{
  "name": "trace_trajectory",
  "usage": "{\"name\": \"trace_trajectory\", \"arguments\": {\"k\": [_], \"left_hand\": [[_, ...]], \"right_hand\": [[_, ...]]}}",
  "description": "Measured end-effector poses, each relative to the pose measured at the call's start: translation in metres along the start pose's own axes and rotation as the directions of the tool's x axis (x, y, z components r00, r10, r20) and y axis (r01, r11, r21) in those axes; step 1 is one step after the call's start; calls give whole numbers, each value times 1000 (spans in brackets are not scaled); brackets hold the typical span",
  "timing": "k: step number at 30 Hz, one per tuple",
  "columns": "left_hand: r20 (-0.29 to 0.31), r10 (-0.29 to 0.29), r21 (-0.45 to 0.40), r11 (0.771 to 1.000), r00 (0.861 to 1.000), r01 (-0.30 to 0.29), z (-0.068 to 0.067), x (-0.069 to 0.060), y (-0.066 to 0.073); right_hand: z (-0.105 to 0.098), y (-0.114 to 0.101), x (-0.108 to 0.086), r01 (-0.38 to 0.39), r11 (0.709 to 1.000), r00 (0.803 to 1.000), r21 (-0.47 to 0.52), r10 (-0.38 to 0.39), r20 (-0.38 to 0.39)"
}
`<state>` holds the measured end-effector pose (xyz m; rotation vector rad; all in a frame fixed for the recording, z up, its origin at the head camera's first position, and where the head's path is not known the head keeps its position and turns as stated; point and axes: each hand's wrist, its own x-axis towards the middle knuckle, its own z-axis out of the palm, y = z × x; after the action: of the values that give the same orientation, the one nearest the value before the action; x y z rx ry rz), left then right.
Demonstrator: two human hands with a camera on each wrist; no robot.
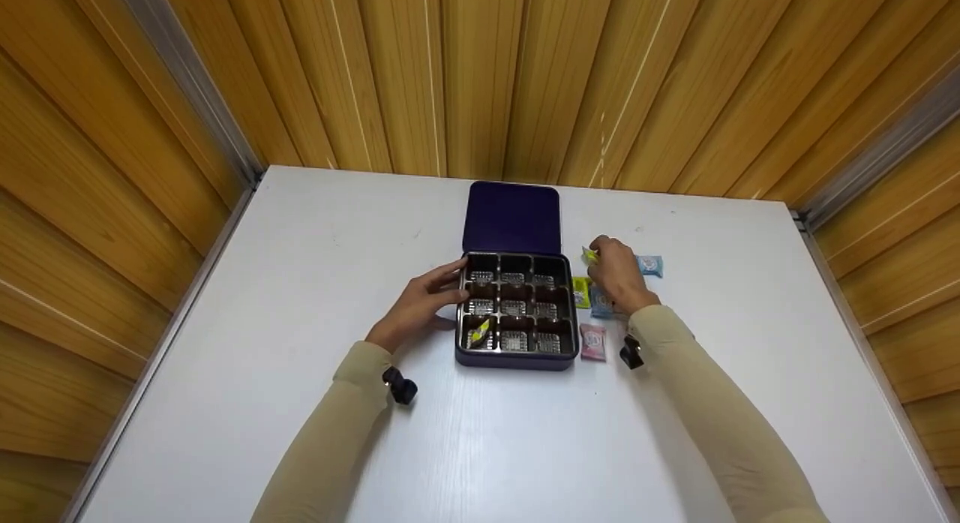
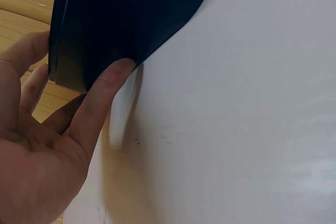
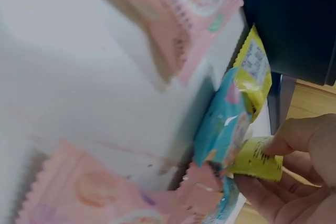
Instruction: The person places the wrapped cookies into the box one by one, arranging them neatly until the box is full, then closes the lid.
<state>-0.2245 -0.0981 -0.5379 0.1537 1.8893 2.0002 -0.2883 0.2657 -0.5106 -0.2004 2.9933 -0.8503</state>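
Left hand (image 1: 416, 305), loosely spread, touches left side of dark box (image 1: 517, 362); nine compartments, yellow packet (image 1: 481, 332) in front-left one. Right of box: two pink packets (image 1: 593, 343), both cut off in right wrist view; loose yellow packet (image 1: 581, 292); two blue packets (image 1: 650, 266), one part-hidden by right hand (image 1: 616, 272), pinching pale-yellow packet (image 3: 257, 158). White table (image 1: 360, 230), wood-look walls (image 1: 480, 80).

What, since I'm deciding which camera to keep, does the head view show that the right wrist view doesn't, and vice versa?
Only the head view: the left hand touching the box, and nine compartments, the near-left one holding a yellow packet.
Only the right wrist view: print on the pinched yellow packet and, plainly, a second pink packet.
Both: the right hand, that pinched packet, two blue packets, one pink packet, another yellow packet beside the box, white table.
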Motion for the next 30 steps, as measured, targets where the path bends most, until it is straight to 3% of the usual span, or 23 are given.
{"name": "trace_trajectory", "arguments": {"k": [12,30], "left_hand": [[0,3,3,1000,1000,-3,0,0,0],[12,-5,9,1000,1000,5,0,-2,3]], "right_hand": [[2,8,-5,-29,994,998,106,34,-52],[-2,14,-10,40,994,995,106,-30,-97]]}}
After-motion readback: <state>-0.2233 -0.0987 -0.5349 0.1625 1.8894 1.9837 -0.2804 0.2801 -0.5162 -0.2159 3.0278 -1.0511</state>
